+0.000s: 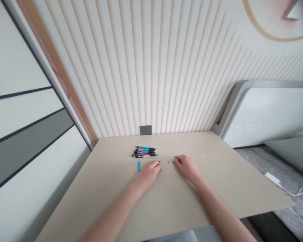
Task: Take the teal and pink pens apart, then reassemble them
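Observation:
My left hand (150, 172) rests on the beige table with its fingers closed on a small black part (159, 162), mostly covered by the fingertips. Just left of it lies a turquoise pen barrel (138, 166), its lower end near the hand. My right hand (186, 165) is curled over the table, thumb and fingers closed around a small dark piece (173, 162). Between the hands sits a tiny grey part (168, 162). Behind my left hand, several pens (145, 152) in turquoise, red, white and black lie side by side in a pile.
The beige table (181, 208) meets a ribbed wall with a dark socket (145, 130). A small white piece (201, 157) lies right of my right hand. A bed with a grey headboard (270, 114) and a white cable (296, 192) are at the right.

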Tool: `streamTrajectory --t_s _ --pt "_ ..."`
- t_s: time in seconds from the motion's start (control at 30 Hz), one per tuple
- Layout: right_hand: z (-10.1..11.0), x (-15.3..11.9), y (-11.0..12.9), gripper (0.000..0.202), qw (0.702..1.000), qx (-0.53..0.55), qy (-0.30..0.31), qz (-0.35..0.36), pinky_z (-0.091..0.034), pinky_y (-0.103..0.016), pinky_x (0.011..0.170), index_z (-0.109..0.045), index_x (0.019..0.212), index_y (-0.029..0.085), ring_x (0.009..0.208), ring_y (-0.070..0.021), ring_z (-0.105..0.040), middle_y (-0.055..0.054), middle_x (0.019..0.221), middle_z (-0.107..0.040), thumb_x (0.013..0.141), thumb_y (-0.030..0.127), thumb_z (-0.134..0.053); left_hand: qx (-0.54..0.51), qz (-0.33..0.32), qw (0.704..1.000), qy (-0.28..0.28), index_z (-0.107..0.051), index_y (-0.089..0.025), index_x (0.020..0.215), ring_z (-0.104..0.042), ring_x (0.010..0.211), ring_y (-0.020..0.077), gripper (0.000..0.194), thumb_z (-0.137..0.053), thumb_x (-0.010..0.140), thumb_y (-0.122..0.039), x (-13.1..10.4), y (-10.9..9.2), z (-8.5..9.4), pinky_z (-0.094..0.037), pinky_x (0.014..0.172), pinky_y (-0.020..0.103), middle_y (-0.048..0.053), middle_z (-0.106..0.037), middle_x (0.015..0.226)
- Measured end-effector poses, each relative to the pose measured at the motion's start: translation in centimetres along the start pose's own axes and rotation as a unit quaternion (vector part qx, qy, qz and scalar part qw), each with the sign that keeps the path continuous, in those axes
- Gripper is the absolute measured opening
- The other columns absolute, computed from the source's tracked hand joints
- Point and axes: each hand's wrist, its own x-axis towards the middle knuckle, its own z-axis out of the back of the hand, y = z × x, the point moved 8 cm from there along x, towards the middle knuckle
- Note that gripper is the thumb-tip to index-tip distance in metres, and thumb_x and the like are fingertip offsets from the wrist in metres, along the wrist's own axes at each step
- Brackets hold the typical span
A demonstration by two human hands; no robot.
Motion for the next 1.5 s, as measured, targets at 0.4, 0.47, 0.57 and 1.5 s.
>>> streamTrajectory --t_s 0.4,0.47,0.57,1.5 --pt "0.2 -0.4 1.2 0.03 0.998 0.027 0.022 0.048 -0.043 -0.025 0.077 -0.069 0.109 0.021 0.082 -0.0172 -0.063 -0.005 0.092 -0.07 0.088 0.035 -0.052 0.013 0.002 1.0 0.0 -0.061 -0.019 0.1 -0.057 0.102 0.018 0.021 -0.044 0.093 -0.01 -0.1 0.0 0.1 -0.047 0.093 0.037 0.005 -0.059 0.108" --pt "0.1 -0.6 1.7 0.028 0.998 0.013 0.029 0.058 -0.042 -0.025 0.078 -0.07 0.107 0.022 0.081 -0.0162 -0.063 -0.004 0.092 -0.07 0.088 0.033 -0.052 0.013 0.001 1.0 -0.001 -0.06 -0.019 0.1 -0.057 0.101 0.0183 0.02 -0.044 0.093 -0.01 -0.1 0.0 0.2 -0.048 0.093 0.037 0.006 -0.06 0.107" --pt "-0.2 -0.5 1.9 0.027 0.998 0.009 0.032 0.06 -0.042 -0.024 0.078 -0.071 0.103 0.021 0.082 -0.0157 -0.063 -0.004 0.093 -0.069 0.089 0.025 -0.048 0.012 0.003 1.0 -0.005 -0.06 -0.019 0.099 -0.057 0.1 0.0185 0.019 -0.045 0.092 -0.01 -0.1 0.0 0.4 -0.048 0.092 0.038 0.005 -0.06 0.105" --pt "0.7 -0.5 -1.2 0.023 0.992 -0.087 -0.024 -0.088 -0.04 -0.027 0.066 -0.068 0.086 0.017 0.08 -0.0199 -0.065 -0.009 0.089 -0.068 0.089 0.031 -0.05 0.073 0.119 0.98 -0.14 -0.067 -0.021 0.106 -0.06 0.097 0.0211 0.023 -0.051 0.09 -0.014 -3.6 11.7 5.6 -0.048 0.091 0.038 0.006 -0.066 0.104"
